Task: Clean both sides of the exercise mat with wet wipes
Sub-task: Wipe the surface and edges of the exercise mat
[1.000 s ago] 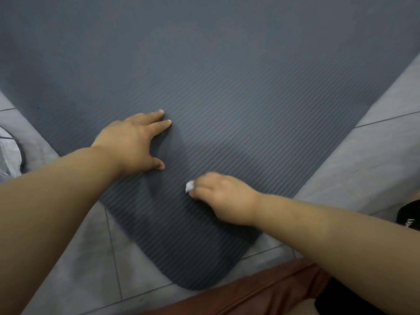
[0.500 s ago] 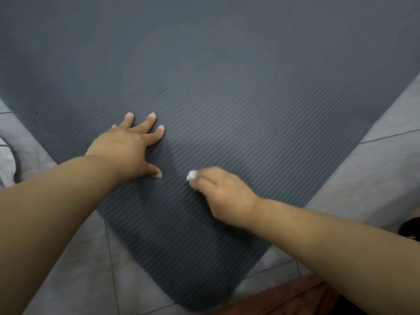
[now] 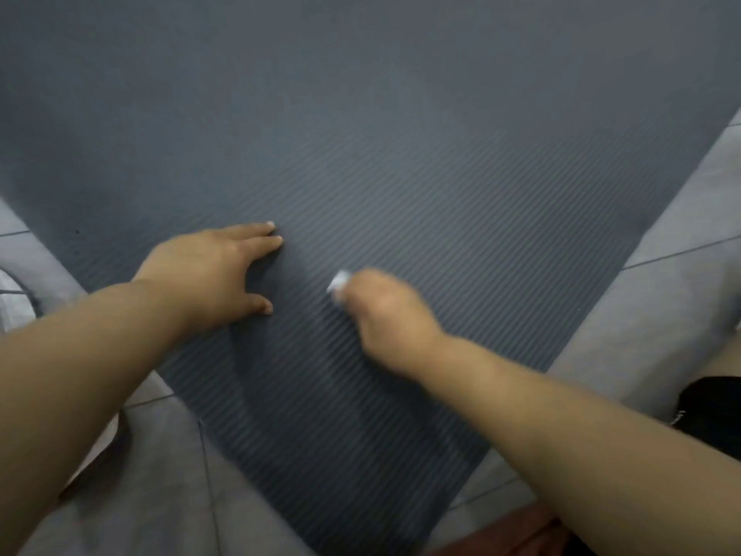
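A dark grey ribbed exercise mat lies flat on the floor and fills most of the view, its rounded near corner at the bottom middle. My left hand rests flat on the mat, palm down, fingers together and thumb out. To its right, my right hand is closed on a small white wet wipe, which sticks out at the fingertips and presses on the mat. The right hand is blurred by motion.
Grey floor tiles border the mat at the right and lower left. A pale rounded object sits at the left edge. A black thing lies at the right edge, and reddish-brown cloth shows at the bottom.
My right hand with the wipe has slid forward over the mat, away from the near corner. The left hand's fingers have closed together again and it stays pressed on the mat.
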{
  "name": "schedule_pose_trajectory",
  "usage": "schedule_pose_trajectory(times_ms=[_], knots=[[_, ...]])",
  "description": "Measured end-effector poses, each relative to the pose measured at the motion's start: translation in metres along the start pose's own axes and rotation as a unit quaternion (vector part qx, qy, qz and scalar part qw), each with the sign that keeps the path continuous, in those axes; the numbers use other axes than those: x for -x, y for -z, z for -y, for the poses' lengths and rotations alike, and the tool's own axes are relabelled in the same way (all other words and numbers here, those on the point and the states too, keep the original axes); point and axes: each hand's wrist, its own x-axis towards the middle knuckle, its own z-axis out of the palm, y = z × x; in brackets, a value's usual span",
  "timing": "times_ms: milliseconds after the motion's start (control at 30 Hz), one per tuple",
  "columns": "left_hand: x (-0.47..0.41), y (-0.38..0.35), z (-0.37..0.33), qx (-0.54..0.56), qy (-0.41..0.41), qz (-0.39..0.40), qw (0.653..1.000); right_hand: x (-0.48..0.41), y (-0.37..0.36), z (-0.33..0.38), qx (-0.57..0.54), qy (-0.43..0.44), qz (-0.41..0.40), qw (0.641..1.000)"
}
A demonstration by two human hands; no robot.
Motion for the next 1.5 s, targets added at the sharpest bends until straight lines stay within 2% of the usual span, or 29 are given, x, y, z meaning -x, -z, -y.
schedule_pose_trajectory(times_ms=[67, 100, 133, 167, 233, 300, 333, 367, 433, 500, 567, 633, 667, 733, 767, 833, 867, 900, 933, 967, 1033, 1100, 1167, 1200, 1233, 1300, 1367, 1433, 1500], knots=[[-0.002, 0.003, 0.019, -0.033, 0.006, -0.007, 0.999, 0.017, -0.003, 0.019, -0.021, 0.146, 0.122, 0.982], [-0.003, 0.002, 0.026, -0.037, 0.017, 0.004, 0.999, 0.014, 0.003, 0.011, -0.011, 0.177, 0.136, 0.975], [-0.003, 0.0, 0.032, -0.025, 0.028, 0.023, 0.999, 0.006, 0.01, -0.005, 0.012, 0.181, 0.115, 0.977], [-0.003, -0.002, 0.035, -0.011, 0.034, 0.037, 0.999, -0.005, 0.019, -0.023, 0.043, 0.146, 0.069, 0.986], [-0.004, -0.008, 0.036, 0.0, 0.031, 0.042, 0.999, -0.03, 0.046, -0.065, 0.105, -0.048, -0.035, 0.993], [-0.005, -0.009, 0.034, 0.003, 0.027, 0.034, 0.999, -0.045, 0.065, -0.093, 0.1, -0.262, -0.07, 0.957], [-0.005, -0.008, 0.034, 0.005, 0.027, 0.031, 0.999, -0.049, 0.062, -0.093, 0.088, -0.328, -0.075, 0.938], [-0.006, -0.008, 0.034, 0.007, 0.026, 0.03, 0.999, -0.054, 0.055, -0.082, 0.083, -0.349, -0.07, 0.931], [-0.006, -0.009, 0.035, 0.014, 0.025, 0.029, 0.999, -0.053, 0.026, -0.049, 0.072, -0.226, -0.074, 0.969], [-0.005, -0.01, 0.036, 0.017, 0.025, 0.028, 0.999, -0.037, -0.001, -0.008, 0.047, -0.03, -0.005, 0.998], [-0.004, -0.012, 0.037, 0.019, 0.024, 0.026, 0.999, -0.019, -0.011, 0.019, 0.003, 0.119, 0.116, 0.986], [-0.003, -0.012, 0.037, 0.025, 0.023, 0.022, 0.999, -0.027, 0.0, 0.014, -0.004, 0.172, 0.154, 0.973], [-0.004, -0.013, 0.037, 0.026, 0.023, 0.019, 0.999, -0.038, 0.006, 0.001, 0.01, 0.154, 0.119, 0.981], [-0.004, -0.013, 0.037, 0.027, 0.022, 0.017, 0.999, -0.066, 0.024, -0.041, 0.043, -0.006, -0.012, 0.999], [-0.004, -0.013, 0.038, 0.027, 0.022, 0.019, 0.999, -0.078, 0.036, -0.064, 0.063, -0.116, -0.066, 0.989], [-0.005, -0.015, 0.038, 0.027, 0.024, 0.022, 0.999, -0.09, 0.051, -0.093, 0.047, -0.327, -0.111, 0.937], [-0.005, -0.015, 0.038, 0.028, 0.025, 0.022, 0.999, -0.092, 0.049, -0.092, 0.035, -0.375, -0.114, 0.92], [-0.005, -0.016, 0.039, 0.03, 0.025, 0.019, 0.999, -0.092, 0.041, -0.082, 0.041, -0.361, -0.112, 0.925], [-0.005, -0.016, 0.039, 0.033, 0.025, 0.017, 0.999, -0.09, 0.029, -0.065, 0.05, -0.299, -0.115, 0.946], [-0.005, -0.016, 0.04, 0.037, 0.026, 0.017, 0.999, -0.084, 0.017, -0.043, 0.042, -0.213, -0.111, 0.97], [-0.005, -0.017, 0.041, 0.047, 0.026, 0.017, 0.998, -0.063, -0.003, -0.002, 0.008, -0.042, -0.042, 0.998], [-0.005, -0.018, 0.042, 0.058, 0.026, 0.013, 0.998, -0.045, -0.009, 0.016, -0.015, 0.087, 0.071, 0.994], [-0.006, -0.02, 0.043, 0.071, 0.027, 0.005, 0.997, -0.053, -0.001, -0.002, 0.026, 0.143, 0.104, 0.984], [-0.006, -0.02, 0.043, 0.077, 0.026, 0.001, 0.997, -0.063, 0.006, -0.016, 0.053, 0.127, 0.08, 0.987], [-0.006, -0.021, 0.043, 0.082, 0.026, -0.003, 0.996, -0.075, 0.016, -0.035, 0.08, 0.073, 0.032, 0.994], [-0.007, -0.022, 0.044, 0.09, 0.026, -0.007, 0.996, -0.101, 0.039, -0.073, 0.122, -0.102, -0.055, 0.986], [-0.008, -0.022, 0.043, 0.095, 0.028, -0.005, 0.995, -0.118, 0.05, -0.093, 0.115, -0.247, -0.077, 0.959], [-0.008, -0.023, 0.043, 0.093, 0.027, -0.006, 0.995, -0.128, 0.036, -0.078, 0.118, -0.269, -0.062, 0.954], [-0.008, -0.022, 0.043, 0.094, 0.024, -0.008, 0.995, -0.124, 0.008, -0.04, 0.099, -0.163, -0.057, 0.98]])
